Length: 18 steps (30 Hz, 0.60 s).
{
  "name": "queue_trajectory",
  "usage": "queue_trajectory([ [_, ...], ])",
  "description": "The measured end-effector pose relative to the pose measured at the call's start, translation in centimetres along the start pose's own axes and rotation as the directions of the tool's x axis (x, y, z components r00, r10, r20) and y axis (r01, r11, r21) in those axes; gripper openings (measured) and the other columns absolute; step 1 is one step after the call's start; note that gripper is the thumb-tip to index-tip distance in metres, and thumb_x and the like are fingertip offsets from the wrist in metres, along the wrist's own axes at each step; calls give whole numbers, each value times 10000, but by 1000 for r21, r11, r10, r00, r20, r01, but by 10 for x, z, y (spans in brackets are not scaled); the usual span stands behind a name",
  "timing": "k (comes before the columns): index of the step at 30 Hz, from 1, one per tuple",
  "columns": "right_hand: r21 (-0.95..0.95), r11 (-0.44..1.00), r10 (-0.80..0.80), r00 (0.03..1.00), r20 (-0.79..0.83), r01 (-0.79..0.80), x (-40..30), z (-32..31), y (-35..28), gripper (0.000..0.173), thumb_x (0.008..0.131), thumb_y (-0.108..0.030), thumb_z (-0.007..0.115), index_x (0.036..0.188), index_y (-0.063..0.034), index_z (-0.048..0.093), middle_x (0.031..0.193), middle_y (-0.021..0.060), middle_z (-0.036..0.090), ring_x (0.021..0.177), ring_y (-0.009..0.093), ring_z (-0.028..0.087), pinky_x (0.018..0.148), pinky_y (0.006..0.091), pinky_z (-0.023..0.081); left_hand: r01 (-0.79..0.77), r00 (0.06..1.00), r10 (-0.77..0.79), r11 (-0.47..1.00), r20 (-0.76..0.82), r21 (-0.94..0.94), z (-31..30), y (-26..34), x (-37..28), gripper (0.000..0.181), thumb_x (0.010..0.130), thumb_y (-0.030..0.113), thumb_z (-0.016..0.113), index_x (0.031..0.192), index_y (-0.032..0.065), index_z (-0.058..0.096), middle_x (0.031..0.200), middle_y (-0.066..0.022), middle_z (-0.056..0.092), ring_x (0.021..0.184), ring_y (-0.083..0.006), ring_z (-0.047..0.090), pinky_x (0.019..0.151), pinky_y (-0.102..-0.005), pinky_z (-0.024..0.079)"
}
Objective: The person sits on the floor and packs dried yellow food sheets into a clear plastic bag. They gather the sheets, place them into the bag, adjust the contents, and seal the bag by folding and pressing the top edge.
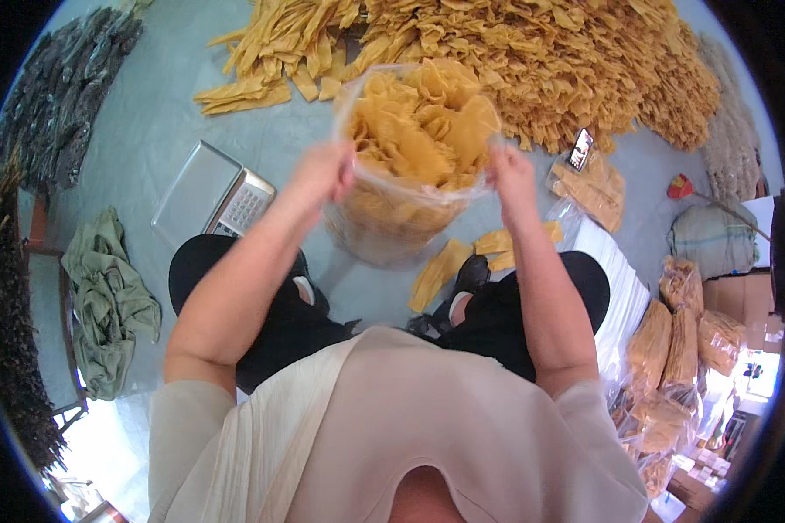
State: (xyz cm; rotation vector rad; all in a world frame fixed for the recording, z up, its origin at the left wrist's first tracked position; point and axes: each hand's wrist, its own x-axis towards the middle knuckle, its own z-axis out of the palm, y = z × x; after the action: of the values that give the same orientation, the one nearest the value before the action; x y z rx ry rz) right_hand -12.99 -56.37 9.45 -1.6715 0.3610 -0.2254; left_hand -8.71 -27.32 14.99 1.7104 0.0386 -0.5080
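Observation:
Both hands grip the rim of a clear plastic bag [396, 225], one on each side, and hold its mouth wide. My left hand [327, 171] is closed on the left of the rim. On the right, my right hand [511, 171] pinches the rim. Wavy, amber-yellow dried sheets [425, 127] fill the bag up to its mouth. The bag is upright in front of my feet and blurred; whether its bottom touches the floor, I cannot tell. Several flat yellow pieces [441, 271] lie on the floor by my right shoe.
A large heap of yellow dried sheets [562, 72] spreads beyond the bag. Left stands a digital scale [242, 202] with a metal platform. At right, a phone [581, 149] rests on a filled bag [595, 186], near white plastic sheeting [605, 268]. Green cloth [108, 314] hangs at left.

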Motion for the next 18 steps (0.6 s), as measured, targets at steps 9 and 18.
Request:
queue_trajectory([
  [9,233,831,-514,857,-23,505,-18,14,-178,253,928,-254,573,739,-85,584,641,-33,531,562,44,460,510,195,336,-484,872,481,820,-91,-305,-61,105,-45,290,923,293,509,700,111,543,517,38,432,434,-32,350,404,-217,260],
  [18,-90,990,-92,976,197,112,48,29,-53,234,888,-218,589,737,-40,600,623,-3,525,544,90,486,493,239,399,-32,992,34,999,-121,18,-62,8,33,246,911,312,506,726,151,519,544,79,400,429,-40,314,395,-215,225],
])
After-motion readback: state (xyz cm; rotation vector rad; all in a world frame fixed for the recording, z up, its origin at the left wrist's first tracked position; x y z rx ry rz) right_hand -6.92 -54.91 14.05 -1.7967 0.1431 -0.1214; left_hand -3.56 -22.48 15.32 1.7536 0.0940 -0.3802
